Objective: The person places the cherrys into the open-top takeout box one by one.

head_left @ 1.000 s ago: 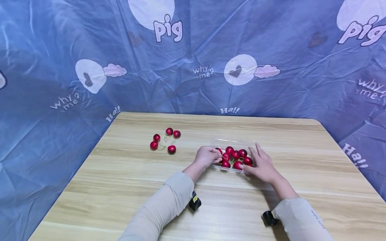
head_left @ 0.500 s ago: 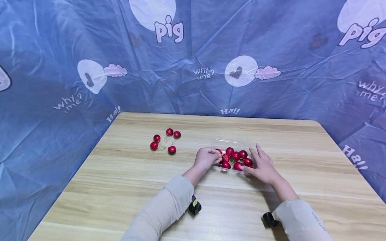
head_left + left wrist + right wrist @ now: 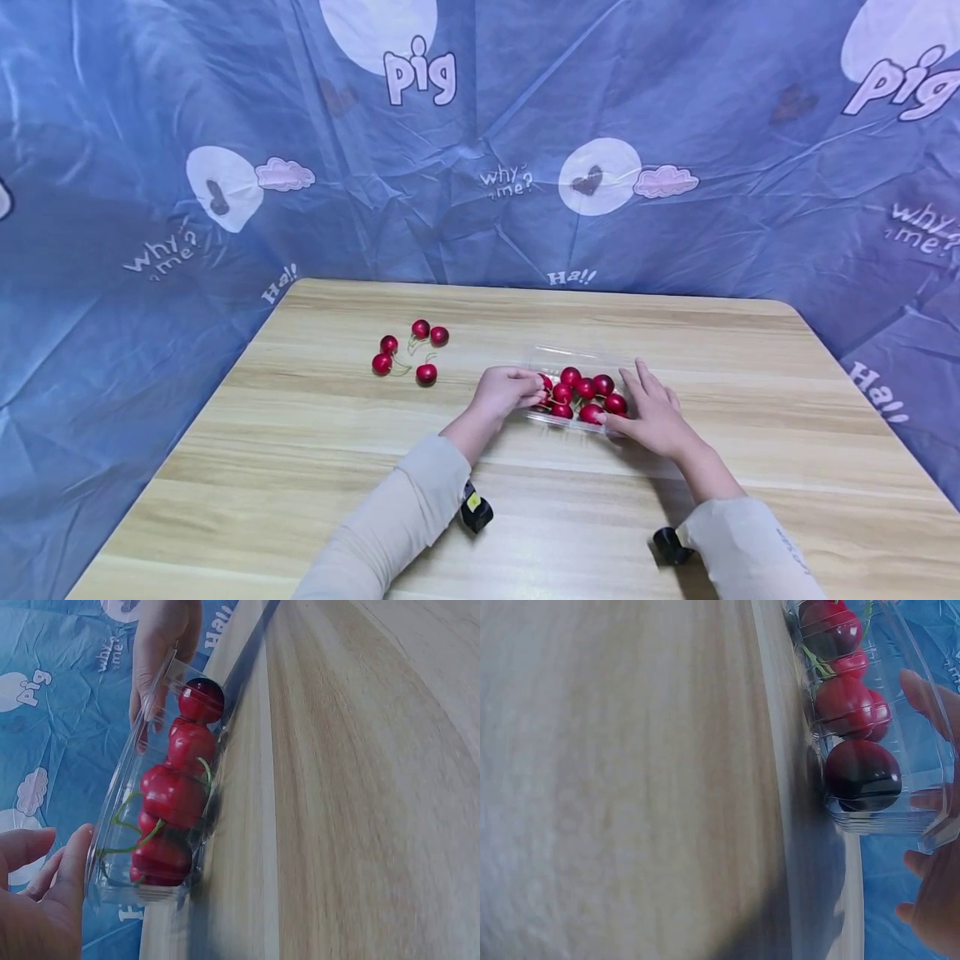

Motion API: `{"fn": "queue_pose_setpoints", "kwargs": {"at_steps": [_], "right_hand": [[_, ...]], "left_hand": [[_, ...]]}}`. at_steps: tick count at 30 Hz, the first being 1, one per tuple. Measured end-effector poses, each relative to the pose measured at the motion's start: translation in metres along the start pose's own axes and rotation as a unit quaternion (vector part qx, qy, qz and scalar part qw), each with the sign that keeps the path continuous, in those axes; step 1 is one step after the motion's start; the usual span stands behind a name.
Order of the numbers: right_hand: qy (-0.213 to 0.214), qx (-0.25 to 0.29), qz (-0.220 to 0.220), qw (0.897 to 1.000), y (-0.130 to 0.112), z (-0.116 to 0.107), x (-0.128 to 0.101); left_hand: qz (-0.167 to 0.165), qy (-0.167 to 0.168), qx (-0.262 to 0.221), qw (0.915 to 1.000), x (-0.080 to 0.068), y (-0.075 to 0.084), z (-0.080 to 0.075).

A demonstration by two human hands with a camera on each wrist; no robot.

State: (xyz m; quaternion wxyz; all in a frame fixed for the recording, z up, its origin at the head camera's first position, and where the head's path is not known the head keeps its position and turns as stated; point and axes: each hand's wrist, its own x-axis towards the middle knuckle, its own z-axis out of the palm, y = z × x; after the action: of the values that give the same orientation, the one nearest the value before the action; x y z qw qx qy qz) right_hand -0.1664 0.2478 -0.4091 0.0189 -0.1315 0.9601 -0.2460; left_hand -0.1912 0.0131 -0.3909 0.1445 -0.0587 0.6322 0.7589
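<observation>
Wooden table (image 3: 300,467) against blue printed sheet backdrop. Clear plastic punnet (image 3: 542,360) of red cherries (image 3: 585,388) at table centre, between both hands. Punnet probably light, thin-walled, flexes under squeeze; fruit soft, bruisable, so grip end walls gently. Left hand (image 3: 504,392) curled, fingers on left end. Right hand (image 3: 654,410) fingers spread, straight, steadying right end. Loose cherries (image 3: 408,350) further left.
</observation>
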Motion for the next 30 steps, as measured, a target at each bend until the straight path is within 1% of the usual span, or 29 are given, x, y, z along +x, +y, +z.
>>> {"fn": "queue_pose_setpoints", "kwargs": {"at_steps": [7, 12, 15, 21, 25, 26, 30], "right_hand": [[0.007, -0.005, -0.005, 1.0, -0.001, -0.001, -0.001], [0.011, -0.007, -0.005, 1.0, 0.0, -0.001, -0.002], [0.011, -0.012, -0.004, 1.0, -0.001, -0.001, -0.003], [0.008, -0.009, 0.001, 1.0, -0.001, -0.001, -0.004], [0.004, -0.005, 0.002, 1.0, 0.0, 0.0, -0.003], [0.004, -0.004, 0.001, 1.0, 0.0, 0.0, -0.003], [0.003, -0.002, 0.001, 1.0, 0.0, 0.0, -0.003]], "left_hand": [[-0.007, -0.002, 0.006, 1.0, -0.001, 0.007, -0.013], [-0.008, -0.005, 0.033, 0.9994, 0.004, 0.013, -0.027], [-0.001, 0.0, 0.049, 0.9988, 0.007, 0.017, -0.037], [0.003, 0.013, 0.059, 0.9982, 0.013, 0.023, -0.054], [0.009, 0.021, 0.066, 0.9976, 0.016, 0.025, -0.066], [0.01, 0.024, 0.072, 0.997, 0.014, 0.028, -0.068], [0.018, 0.044, 0.093, 0.9945, 0.017, 0.036, -0.08]]}}
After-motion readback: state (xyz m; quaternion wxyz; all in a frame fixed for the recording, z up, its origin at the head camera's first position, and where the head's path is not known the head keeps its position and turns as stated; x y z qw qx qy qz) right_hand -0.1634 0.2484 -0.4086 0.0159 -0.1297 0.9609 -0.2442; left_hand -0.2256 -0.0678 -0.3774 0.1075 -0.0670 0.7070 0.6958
